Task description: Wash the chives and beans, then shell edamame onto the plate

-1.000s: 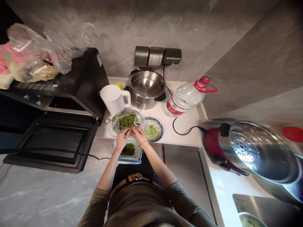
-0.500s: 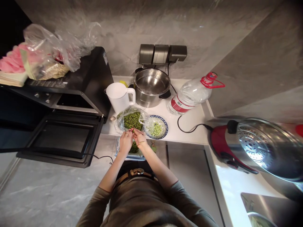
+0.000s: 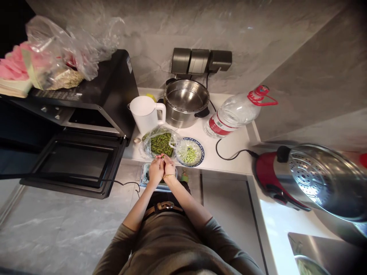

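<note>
My left hand and my right hand are pressed together at the counter's front edge, fingers closed. Between their fingertips a bit of green edamame pod shows, mostly hidden by the fingers. Just beyond lies an open clear plastic bag full of edamame pods. To its right a blue-rimmed plate carries shelled green beans, and the bag's edge overlaps it. Below my hands a bin is partly covered by my wrists.
A white jug and a steel pot stand behind the bag. Right of them is a large water bottle. The oven door hangs open on the left. A red steamer and a sink are at right.
My hands have closed in against each other over the bin, the pod still at their fingertips. The view has shifted a little, so the counter sits further right.
</note>
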{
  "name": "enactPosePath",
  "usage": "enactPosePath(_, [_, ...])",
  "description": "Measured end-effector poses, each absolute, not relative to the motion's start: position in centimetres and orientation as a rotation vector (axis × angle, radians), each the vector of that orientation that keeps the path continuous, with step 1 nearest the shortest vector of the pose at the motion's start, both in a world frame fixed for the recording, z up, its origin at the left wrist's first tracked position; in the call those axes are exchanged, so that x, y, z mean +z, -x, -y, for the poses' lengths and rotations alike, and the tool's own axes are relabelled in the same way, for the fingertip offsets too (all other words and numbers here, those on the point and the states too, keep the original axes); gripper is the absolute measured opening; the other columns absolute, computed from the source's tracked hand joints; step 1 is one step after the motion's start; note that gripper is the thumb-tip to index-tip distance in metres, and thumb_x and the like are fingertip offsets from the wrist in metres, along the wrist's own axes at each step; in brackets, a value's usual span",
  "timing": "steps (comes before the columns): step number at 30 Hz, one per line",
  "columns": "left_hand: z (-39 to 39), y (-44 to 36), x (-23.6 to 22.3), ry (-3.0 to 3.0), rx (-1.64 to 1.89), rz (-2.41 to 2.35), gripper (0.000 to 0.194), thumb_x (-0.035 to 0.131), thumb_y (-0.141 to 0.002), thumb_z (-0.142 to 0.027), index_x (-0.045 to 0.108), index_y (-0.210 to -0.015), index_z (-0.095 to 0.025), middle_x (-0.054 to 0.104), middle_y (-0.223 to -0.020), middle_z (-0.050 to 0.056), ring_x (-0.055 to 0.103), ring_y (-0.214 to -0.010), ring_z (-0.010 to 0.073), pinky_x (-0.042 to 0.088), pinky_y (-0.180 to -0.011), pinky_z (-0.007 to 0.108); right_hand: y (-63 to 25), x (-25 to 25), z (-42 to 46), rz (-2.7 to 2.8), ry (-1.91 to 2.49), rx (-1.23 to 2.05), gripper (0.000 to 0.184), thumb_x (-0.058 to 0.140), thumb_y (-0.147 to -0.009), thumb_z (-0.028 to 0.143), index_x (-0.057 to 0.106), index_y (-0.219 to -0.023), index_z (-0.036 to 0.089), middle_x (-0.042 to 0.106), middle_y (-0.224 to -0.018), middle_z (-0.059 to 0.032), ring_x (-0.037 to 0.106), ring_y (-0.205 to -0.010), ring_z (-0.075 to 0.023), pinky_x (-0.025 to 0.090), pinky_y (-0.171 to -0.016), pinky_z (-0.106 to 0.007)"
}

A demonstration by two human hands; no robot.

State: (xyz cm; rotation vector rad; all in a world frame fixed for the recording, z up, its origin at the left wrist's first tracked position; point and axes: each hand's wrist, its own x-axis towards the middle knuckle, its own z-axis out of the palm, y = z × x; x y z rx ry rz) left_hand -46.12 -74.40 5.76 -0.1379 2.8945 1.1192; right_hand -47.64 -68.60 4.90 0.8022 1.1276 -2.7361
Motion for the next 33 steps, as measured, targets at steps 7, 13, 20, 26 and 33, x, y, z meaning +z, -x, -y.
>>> enactPosePath(7, [75.3,47.2,7.0,-0.033,1.266,-2.728,0.033,0.037,-0.093,-0.028,0.055,-0.067,-0.018,0.058,-0.064,0.001,0.055,-0.062,0.0138,0.04,-0.06,0.024,48.4,5.2,66.3,-1.142,-0.674,-2.609,0.017,0.067,-0.068,0.034,0.067,-0.079,0.021,0.074,-0.078,-0.0035,0.07,-0.083,-0.0198,0.055,-0.076,-0.031])
enactPosePath(13, [74.6,46.8,6.8,-0.14,1.029,-2.905,0.023,0.041,-0.088,-0.018,0.057,-0.072,-0.019,0.063,-0.076,0.006,0.058,-0.076,0.0168,0.042,-0.07,0.027,47.8,5.2,66.5,-1.211,-0.658,-2.605,0.015,0.065,-0.072,0.038,0.068,-0.078,0.024,0.074,-0.079,-0.0034,0.069,-0.09,-0.0221,0.054,-0.079,-0.034])
enactPosePath(20, [75.5,46.7,6.2,-0.018,1.116,-2.789,0.03,0.038,-0.09,-0.024,0.057,-0.068,-0.018,0.06,-0.064,0.002,0.055,-0.062,0.0132,0.039,-0.061,0.023,47.8,3.5,65.7,-0.983,-0.622,-2.581,0.016,0.073,-0.067,0.032,0.07,-0.078,0.021,0.074,-0.076,-0.0034,0.069,-0.085,-0.0204,0.054,-0.076,-0.03])
enactPosePath(26, [76.0,46.6,6.8,-0.12,1.113,-2.743,0.032,0.04,-0.092,-0.032,0.059,-0.071,-0.017,0.062,-0.068,0.003,0.055,-0.063,0.0132,0.036,-0.061,0.023,47.6,3.1,65.8,-0.973,-0.622,-2.586,0.009,0.072,-0.069,0.031,0.07,-0.075,0.024,0.074,-0.074,-0.0008,0.068,-0.075,-0.0174,0.054,-0.071,-0.029])
enactPosePath(33, [75.1,46.7,7.1,-0.259,1.002,-2.745,0.024,0.044,-0.088,-0.02,0.06,-0.07,-0.016,0.061,-0.065,0.002,0.051,-0.058,0.011,0.034,-0.059,0.022,47.8,3.2,64.5,-0.941,-0.606,-2.56,0.017,0.076,-0.064,0.029,0.071,-0.076,0.018,0.075,-0.079,-0.0047,0.068,-0.078,-0.0176,0.053,-0.077,-0.029])
